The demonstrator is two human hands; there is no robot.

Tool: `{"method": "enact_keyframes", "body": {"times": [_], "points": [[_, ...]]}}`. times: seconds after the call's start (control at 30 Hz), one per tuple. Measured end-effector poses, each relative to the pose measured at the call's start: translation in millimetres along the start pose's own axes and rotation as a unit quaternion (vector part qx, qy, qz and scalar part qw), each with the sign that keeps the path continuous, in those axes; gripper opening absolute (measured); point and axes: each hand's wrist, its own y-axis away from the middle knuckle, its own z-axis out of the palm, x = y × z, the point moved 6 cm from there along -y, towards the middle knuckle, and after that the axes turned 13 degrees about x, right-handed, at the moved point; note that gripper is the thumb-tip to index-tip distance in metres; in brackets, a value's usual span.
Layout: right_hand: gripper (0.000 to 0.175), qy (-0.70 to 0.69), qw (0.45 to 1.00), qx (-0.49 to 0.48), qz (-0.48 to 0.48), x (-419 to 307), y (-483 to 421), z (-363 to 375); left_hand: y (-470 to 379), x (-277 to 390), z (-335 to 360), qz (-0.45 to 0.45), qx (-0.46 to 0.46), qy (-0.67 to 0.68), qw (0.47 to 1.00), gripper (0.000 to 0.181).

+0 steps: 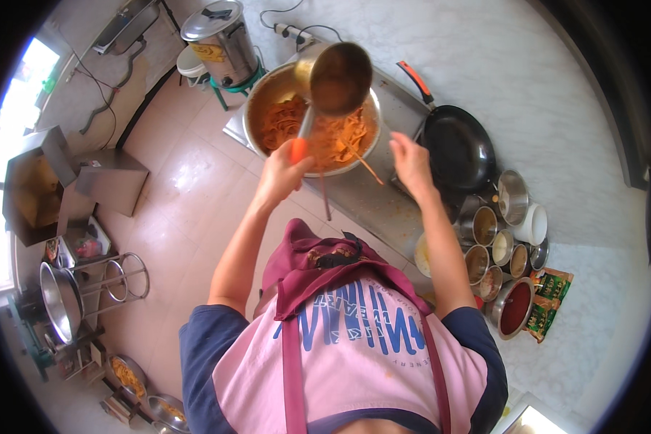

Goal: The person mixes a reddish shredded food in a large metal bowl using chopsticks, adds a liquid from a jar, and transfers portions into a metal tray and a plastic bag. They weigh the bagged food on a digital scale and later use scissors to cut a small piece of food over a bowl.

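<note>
My left hand (281,172) grips the orange-ended handle of a metal saucepan (340,80), which is tilted over a large metal bowl (252,122). Whether its dark round face is the inside or the underside, I cannot tell. In the bowl lie reddish-orange, sauce-coated strips of food (285,122). One wooden chopstick (368,165) leans out over the near rim. Another thin stick (326,198) shows below the bowl near my left hand; what holds it is unclear. My right hand (412,164), slightly blurred, is right of the bowl with nothing visible in it.
A black frying pan (458,149) with an orange-trimmed handle is right of my right hand. Several metal containers (484,225) and a bowl of red powder or paste (515,308) stand nearer me. A lidded steel urn (219,46) stands back left, beyond the steel worktop (352,203).
</note>
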Motion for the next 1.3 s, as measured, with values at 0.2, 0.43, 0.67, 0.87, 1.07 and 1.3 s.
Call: {"method": "enact_keyframes", "body": {"times": [0.2,0.43,0.67,0.87,1.07,1.3], "points": [[0.021,-0.089,0.988,-0.043,0.116,-46.0,13.7,103.2,-21.0,-65.0,-83.5,-0.082,0.002,-0.046,0.996,0.038],[0.02,-0.019,0.982,-0.133,0.13,-30.0,45.6,142.0,-27.7,-94.1,-123.8,0.238,0.087,-0.308,0.917,0.04],[0.025,0.031,0.995,-0.086,0.028,-46.5,38.6,181.7,-60.4,-100.0,-114.0,0.181,0.1,-0.557,0.805,0.046],[0.033,-0.004,0.999,-0.051,-0.002,-67.7,23.8,215.0,-73.7,-82.7,-128.2,0.187,0.199,-0.526,0.805,0.035],[0.042,0.012,0.996,-0.06,-0.06,-80.8,39.3,190.0,-61.6,-64.3,-139.5,0.187,0.201,-0.492,0.826,0.021],[0.04,-0.026,0.998,-0.041,-0.036,-69.2,53.7,158.0,-53.4,-64.1,-115.4,0.221,0.206,-0.526,0.795,0.017]]}}
